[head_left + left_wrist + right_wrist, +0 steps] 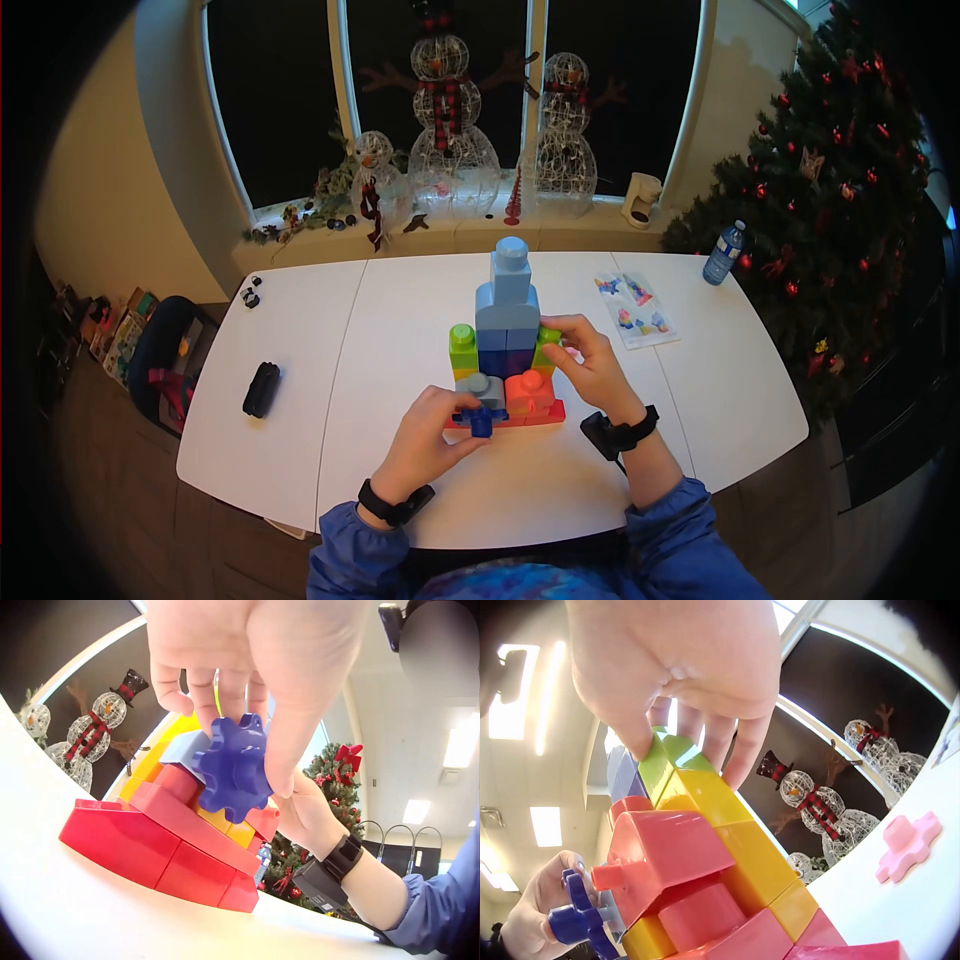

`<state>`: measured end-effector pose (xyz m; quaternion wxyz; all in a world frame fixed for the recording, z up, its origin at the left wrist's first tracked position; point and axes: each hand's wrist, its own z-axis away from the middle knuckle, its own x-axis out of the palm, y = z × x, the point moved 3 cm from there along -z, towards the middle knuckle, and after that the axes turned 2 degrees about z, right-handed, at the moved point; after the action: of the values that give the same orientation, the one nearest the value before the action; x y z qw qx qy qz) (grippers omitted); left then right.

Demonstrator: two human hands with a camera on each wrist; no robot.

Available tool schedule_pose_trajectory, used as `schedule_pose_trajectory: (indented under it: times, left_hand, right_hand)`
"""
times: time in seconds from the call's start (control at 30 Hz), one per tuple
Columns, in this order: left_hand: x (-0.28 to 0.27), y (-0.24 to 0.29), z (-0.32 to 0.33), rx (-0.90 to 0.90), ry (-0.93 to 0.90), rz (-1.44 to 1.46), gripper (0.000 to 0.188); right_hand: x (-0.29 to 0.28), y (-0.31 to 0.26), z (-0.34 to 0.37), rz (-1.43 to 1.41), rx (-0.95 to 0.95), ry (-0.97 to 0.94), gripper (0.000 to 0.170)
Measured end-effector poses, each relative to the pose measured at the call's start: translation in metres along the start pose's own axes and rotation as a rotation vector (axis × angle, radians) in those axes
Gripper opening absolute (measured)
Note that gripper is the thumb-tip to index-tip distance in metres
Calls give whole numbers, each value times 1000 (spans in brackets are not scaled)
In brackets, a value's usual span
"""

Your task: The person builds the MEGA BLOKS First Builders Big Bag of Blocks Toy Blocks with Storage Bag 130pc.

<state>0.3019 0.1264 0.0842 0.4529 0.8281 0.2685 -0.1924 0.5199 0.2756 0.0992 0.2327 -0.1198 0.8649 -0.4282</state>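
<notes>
A toy block tower point(506, 310) rises on a red base, with light blue blocks at its top. My left hand point(425, 440) pinches a dark blue toy gear point(234, 769) between thumb and fingers, at the tower's front left by a grey block point(484, 390). Beside that block sits a coral-red block point(667, 851) with a short peg on its side. My right hand point(590, 365) holds the green block point(675, 759) on the tower's right side, thumb on the near face and fingers behind. A pink gear point(907, 844) lies on the table to the right of the tower.
On the white table point(270, 450), a black case point(262, 390) and small dark pieces point(251, 292) lie at the left. A picture sheet point(637, 310) lies at the right, with a water bottle point(725, 252) near the far right edge. A decorated tree point(830, 200) stands beyond.
</notes>
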Motion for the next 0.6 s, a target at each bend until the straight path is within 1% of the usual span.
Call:
schedule_pose_trajectory:
  times: [0.1,0.2,0.3,0.4,0.5,0.6]
  left_hand:
    - [3,-13,4,4,21,-7,58]
    - [0,-18,5,-15,83,-70,84]
    - [0,-33,-4,-101,49,54,119]
    - [-1,-44,-17,-93,-42,180,133]
    - [1,-43,-29,-81,-142,239,135]
    - [3,-47,-29,-81,-147,202,131]
  right_hand:
    - [-1,-2,0,13,-6,-7,35]
    - [-2,1,0,8,-21,-8,35]
    - [-3,3,-1,-2,-18,-11,35]
    - [-3,2,-1,-1,-10,-14,34]
    - [-3,0,-2,3,-1,-14,34]
    - [-2,0,-2,8,4,-15,33]
